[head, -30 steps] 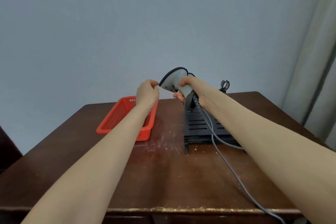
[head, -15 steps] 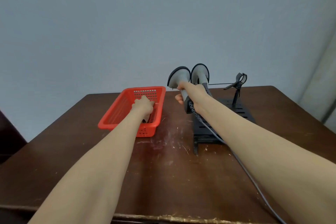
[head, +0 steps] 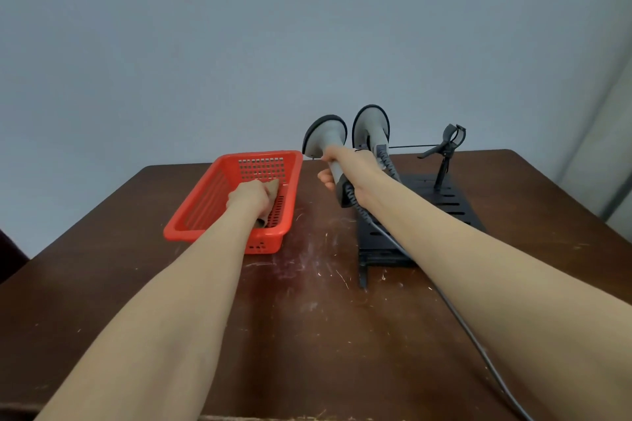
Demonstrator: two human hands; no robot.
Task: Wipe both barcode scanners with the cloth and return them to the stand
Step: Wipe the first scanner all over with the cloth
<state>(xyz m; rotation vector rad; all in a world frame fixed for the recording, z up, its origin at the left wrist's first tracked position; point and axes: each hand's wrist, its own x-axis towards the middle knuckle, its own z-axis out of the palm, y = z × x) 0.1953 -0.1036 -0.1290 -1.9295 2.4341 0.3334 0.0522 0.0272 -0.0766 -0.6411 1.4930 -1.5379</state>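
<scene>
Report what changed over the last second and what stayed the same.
The left hand moved away from the held scanner and down into the red basket, where it now grips the brown cloth. The right hand swung that scanner from tilted to upright, beside the second scanner at the black stand. Unchanged: the right hand's grip on the handle, and the basket and stand on the table.

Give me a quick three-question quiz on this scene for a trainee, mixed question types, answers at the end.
1. True or false: the right hand holds a scanner by its handle.
2. Which hand is in the basket? A) left hand B) right hand C) neither
3. Fill in: the left hand grips a ____.
Key: 1 true; 2 A; 3 cloth.
</scene>
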